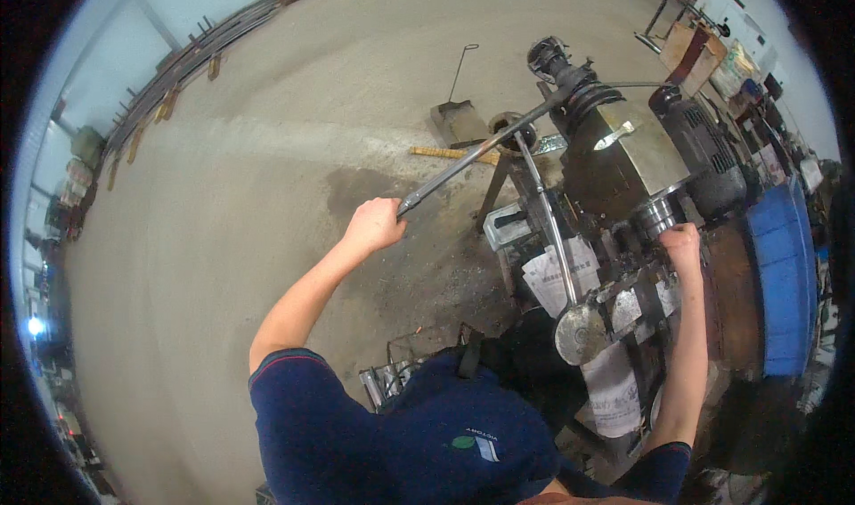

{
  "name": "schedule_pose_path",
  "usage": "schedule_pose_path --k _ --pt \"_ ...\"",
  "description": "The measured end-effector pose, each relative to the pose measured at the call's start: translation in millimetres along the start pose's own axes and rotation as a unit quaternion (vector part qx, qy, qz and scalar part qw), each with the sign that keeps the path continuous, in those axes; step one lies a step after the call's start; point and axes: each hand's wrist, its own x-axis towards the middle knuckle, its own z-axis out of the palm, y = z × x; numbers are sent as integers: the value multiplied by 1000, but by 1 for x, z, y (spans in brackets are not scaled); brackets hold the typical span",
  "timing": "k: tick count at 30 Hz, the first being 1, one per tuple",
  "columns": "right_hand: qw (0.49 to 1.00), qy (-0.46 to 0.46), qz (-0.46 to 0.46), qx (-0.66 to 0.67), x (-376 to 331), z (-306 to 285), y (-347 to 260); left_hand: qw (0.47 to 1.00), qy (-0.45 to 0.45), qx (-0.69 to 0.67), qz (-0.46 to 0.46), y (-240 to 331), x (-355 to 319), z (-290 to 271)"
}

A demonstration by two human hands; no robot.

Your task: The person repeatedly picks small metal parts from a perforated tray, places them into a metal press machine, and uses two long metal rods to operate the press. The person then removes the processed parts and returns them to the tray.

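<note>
My left hand (376, 223) is wrapped round the near end of a long steel bar (463, 162). The bar slants up and to the right to the head of a dark, greasy machine (606, 166). My right hand (682, 245) is closed at the lower edge of a shiny ringed steel collar (660, 217) on the machine's near side; its fingertips are partly hidden. Between my arms a thinner steel rod (552, 220) runs down to a round metal disc (581, 334).
Printed paper sheets (565, 273) lie beside the rod. A blue tray (784, 273) stands right of my right arm, near a finned motor (704, 144). Beyond the bar, a dustpan (459, 122) rests on the concrete floor (223, 193). Long metal stock (191, 60) lines the far left wall.
</note>
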Motion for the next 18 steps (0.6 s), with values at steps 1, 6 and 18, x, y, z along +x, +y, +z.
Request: schedule_pose_path --k 1,6,18 --pt "991 -77 99 41 7 -19 -47 1000 -5 3 -15 -2 -4 -2" --pt "992 43 117 9 -4 -4 -49 999 -4 34 -7 -7 5 -1" --pt "974 8 216 64 -10 -16 -48 946 142 272 104 -129 149 -45"
